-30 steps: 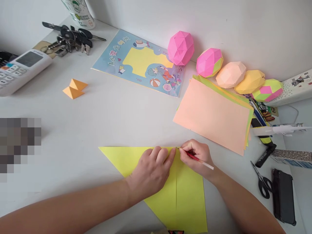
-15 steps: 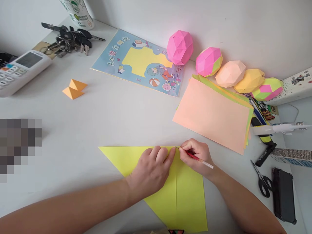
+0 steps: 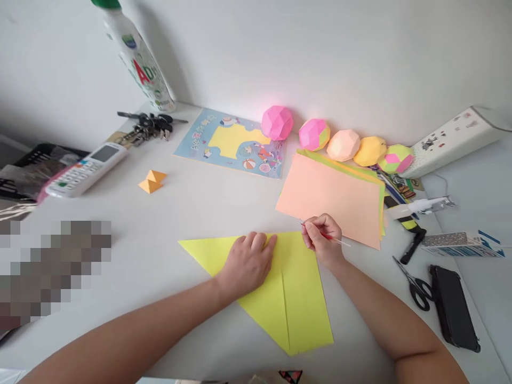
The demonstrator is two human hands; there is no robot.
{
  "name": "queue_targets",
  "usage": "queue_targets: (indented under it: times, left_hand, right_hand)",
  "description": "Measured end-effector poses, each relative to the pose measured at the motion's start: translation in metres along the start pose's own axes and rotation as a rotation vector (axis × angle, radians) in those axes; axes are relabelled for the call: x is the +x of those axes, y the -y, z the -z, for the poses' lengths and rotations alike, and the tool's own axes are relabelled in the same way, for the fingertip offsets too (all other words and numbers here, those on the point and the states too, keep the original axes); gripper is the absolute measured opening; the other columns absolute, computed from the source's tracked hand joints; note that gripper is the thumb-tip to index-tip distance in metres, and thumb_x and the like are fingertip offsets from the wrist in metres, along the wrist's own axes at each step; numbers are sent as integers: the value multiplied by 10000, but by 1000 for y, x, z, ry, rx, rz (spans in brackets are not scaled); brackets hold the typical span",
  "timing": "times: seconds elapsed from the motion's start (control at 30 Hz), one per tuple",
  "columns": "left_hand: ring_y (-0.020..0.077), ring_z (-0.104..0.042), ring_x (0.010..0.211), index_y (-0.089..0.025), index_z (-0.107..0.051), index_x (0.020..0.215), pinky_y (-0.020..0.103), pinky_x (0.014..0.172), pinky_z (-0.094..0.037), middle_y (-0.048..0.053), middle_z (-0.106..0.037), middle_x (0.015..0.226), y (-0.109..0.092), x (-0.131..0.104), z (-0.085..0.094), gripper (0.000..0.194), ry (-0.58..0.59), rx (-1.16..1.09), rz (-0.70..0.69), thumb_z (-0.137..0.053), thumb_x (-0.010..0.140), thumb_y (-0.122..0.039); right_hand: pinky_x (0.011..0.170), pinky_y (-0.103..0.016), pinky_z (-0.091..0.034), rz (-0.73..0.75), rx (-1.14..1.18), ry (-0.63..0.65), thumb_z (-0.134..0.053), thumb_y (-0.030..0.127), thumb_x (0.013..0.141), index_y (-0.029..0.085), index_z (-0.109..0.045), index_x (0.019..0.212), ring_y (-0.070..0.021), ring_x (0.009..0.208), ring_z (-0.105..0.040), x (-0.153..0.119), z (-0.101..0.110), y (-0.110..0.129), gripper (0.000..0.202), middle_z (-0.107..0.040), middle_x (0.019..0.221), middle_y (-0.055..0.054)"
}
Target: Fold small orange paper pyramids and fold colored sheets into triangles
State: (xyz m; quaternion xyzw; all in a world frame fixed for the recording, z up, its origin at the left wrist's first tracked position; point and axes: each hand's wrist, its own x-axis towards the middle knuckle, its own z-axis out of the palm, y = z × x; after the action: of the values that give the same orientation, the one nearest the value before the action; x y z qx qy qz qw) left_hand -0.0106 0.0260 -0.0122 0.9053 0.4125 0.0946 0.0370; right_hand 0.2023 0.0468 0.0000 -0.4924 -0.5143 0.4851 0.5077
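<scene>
A folded yellow-green sheet of paper [image 3: 304, 298] lies on the white desk, with a long straight edge at the top, a point at the left and a line running down its middle. My left hand [image 3: 248, 261] is open and rests on the sheet near that top edge, fingers slightly bent. In my right hand [image 3: 325, 242], a thin pen refill [image 3: 330, 237], red with a pale tube, is pinched between thumb and fingers. Its tip is raised just beyond the sheet's top right corner, close to a stack of peach and coloured paper [image 3: 332, 194].
Several faceted paper balls [image 3: 343, 145] line the wall, beside a blue paper packet [image 3: 192, 144]. To the left are an orange folded piece [image 3: 152, 181], keys [image 3: 154, 125], a bottle [image 3: 140, 64] and a white handset [image 3: 90, 170]. Scissors [image 3: 418, 288] and a black phone [image 3: 454, 306] lie right.
My right hand has moved the pen refill up and right, away from the fold line's top. My left hand stays on the sheet. The view has tilted up, showing more wall.
</scene>
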Motion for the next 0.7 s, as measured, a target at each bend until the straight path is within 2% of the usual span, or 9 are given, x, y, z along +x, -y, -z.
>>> queue_targets:
  times: [0.07,0.17,0.3,0.37,0.43,0.57,0.7]
  left_hand:
    - [223,-517,787,-145,-561,1155,331,624,-427,91,-531,898,15,9,1,289,-24,33,14,-398,931,-227]
    - [217,-526,791,-148,-604,989,325,646,-432,97,-549,900,34,20,4,234,-49,73,35,-384,946,-214]
    - [230,-551,836,-150,-622,863,350,715,-452,111,-578,883,35,19,9,306,-37,102,27,-332,962,-168]
    - [260,-558,983,-142,-635,935,378,821,-460,136,-600,992,26,7,10,259,-20,99,-1,-381,954,-189]
    - [305,-502,1165,-124,-615,1094,418,947,-429,172,-576,1174,15,-8,10,261,0,83,-36,-467,940,-272]
    - [395,-321,1368,-42,-483,1327,497,1102,-290,261,-387,1442,-5,-36,9,641,61,44,-83,-512,899,-518]
    - [398,-114,1445,-2,-337,1437,507,1165,-138,265,-172,1547,-17,-43,13,846,252,3,-74,-391,890,-645]
  right_hand:
    - [347,-181,-310,10,-50,23,-598,472,842,225,-428,728,-54,390,-458,1,1,0,320,-594,646,47]
    - [357,-184,-351,-30,-127,133,-616,446,823,210,-476,723,-76,401,-504,1,-1,1,292,-601,573,37]
    - [410,-195,-429,-43,-197,167,-644,386,789,197,-498,707,-117,498,-613,1,-9,0,253,-620,578,20]
    - [415,-187,-426,-33,-217,141,-639,364,788,199,-490,711,-118,516,-627,1,-12,-3,235,-614,593,28]
    - [416,-182,-424,-23,-231,121,-636,344,785,201,-488,716,-118,528,-637,1,-13,-5,218,-612,611,32]
    - [421,-182,-434,-20,-253,110,-650,336,768,202,-495,718,-119,540,-644,1,-13,-7,211,-622,641,32]
    - [415,-176,-438,-30,-274,112,-653,353,769,203,-496,726,-118,542,-646,2,-13,-5,221,-630,651,29]
